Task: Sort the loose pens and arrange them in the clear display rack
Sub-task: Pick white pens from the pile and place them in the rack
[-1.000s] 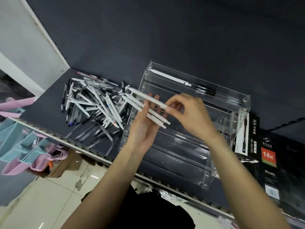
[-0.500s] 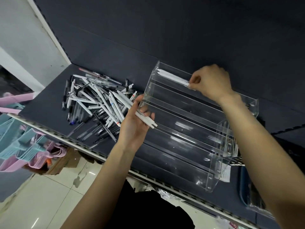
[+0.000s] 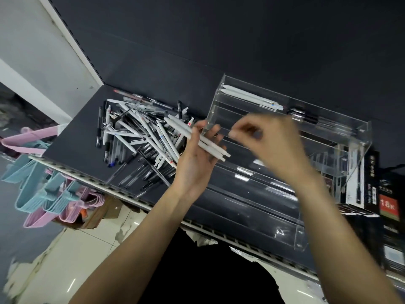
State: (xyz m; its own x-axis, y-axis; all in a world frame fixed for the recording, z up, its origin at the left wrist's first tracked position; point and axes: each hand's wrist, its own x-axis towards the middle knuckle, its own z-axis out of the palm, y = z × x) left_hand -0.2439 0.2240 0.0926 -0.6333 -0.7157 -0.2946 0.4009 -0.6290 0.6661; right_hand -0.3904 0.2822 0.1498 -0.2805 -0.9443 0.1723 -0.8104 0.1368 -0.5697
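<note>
The person stands at a dark shelf (image 3: pixel 72 137), both bare arms reaching over its near edge. The left hand (image 3: pixel 197 159) is palm up, fingers curled round a small bundle of white pens (image 3: pixel 197 138) that lies slantwise across the palm, tips pointing right toward the rack. The right hand (image 3: pixel 269 143) hangs just right of that bundle, in front of the rack's middle tiers; it is smeared with motion, its fingers bent and drawn together, and I cannot tell whether they hold anything.

The clear display rack (image 3: pixel 363 137) sits on the right part of the shelf, stepped in tiers. Two white pens (image 3: pixel 249 97) lie side by side in its far top tier, at the left end, with a few dark pens (image 3: pixel 304 116) at the right end of the same tier.

The loose pens (image 3: pixel 135 137) are heaped on the shelf left of the rack, white and black mixed, crossing every way.

Pink and blue hangers (image 3: pixel 50 194) hang below the shelf at left. Black boxes (image 3: pixel 385 207) stand at the far right.
</note>
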